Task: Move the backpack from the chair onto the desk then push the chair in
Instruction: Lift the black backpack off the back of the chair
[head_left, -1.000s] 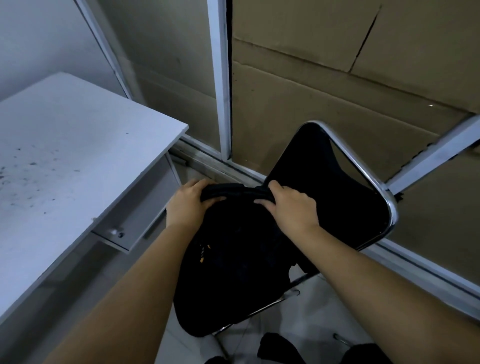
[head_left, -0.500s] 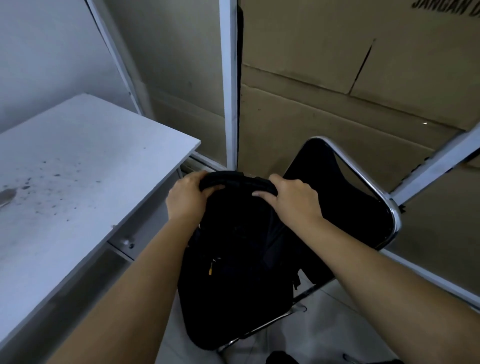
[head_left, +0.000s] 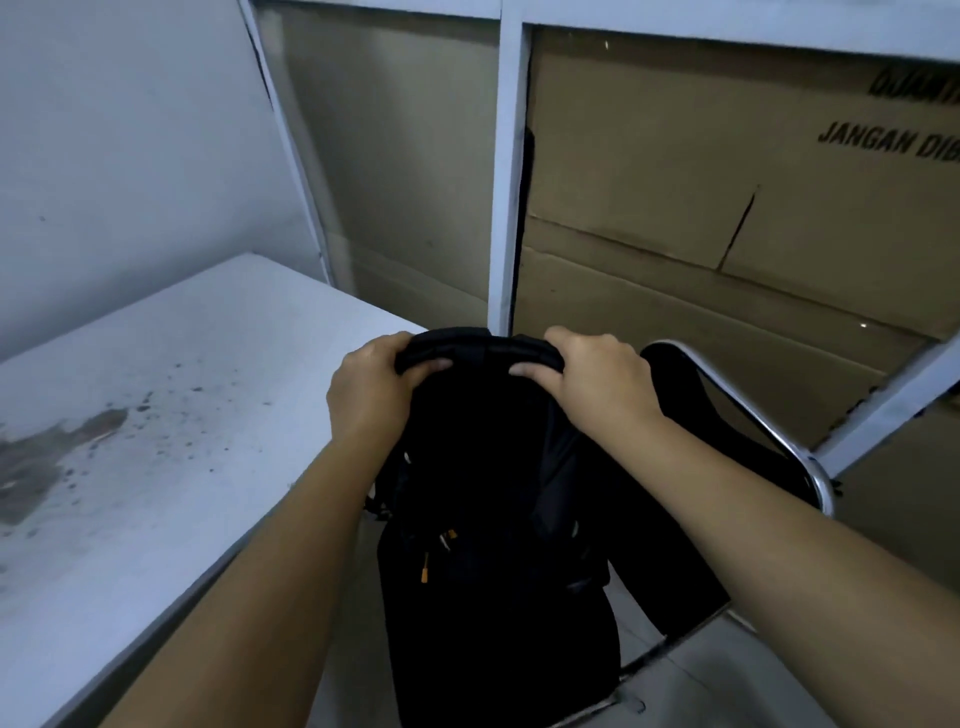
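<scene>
A black backpack (head_left: 483, 561) with small orange zipper pulls hangs upright in front of me, held by its top edge. My left hand (head_left: 371, 389) grips the top on the left side and my right hand (head_left: 597, 379) grips it on the right. Behind and to the right stands the black chair (head_left: 727, 467) with a chrome frame; the bag's lower end hides the seat, so contact cannot be told. The white desk (head_left: 156, 441) lies to the left, its corner just beside my left hand.
The desk top carries dark stains and specks at its left part. Cardboard sheets with printed text (head_left: 727, 208) fill white-framed panels behind the chair. A pale wall (head_left: 104, 156) runs behind the desk. Light floor tiles show at the lower right.
Both hands have raised the backpack's top higher, level with the desk edge, and the bag now hangs longer and more upright. The camera view has tilted upward.
</scene>
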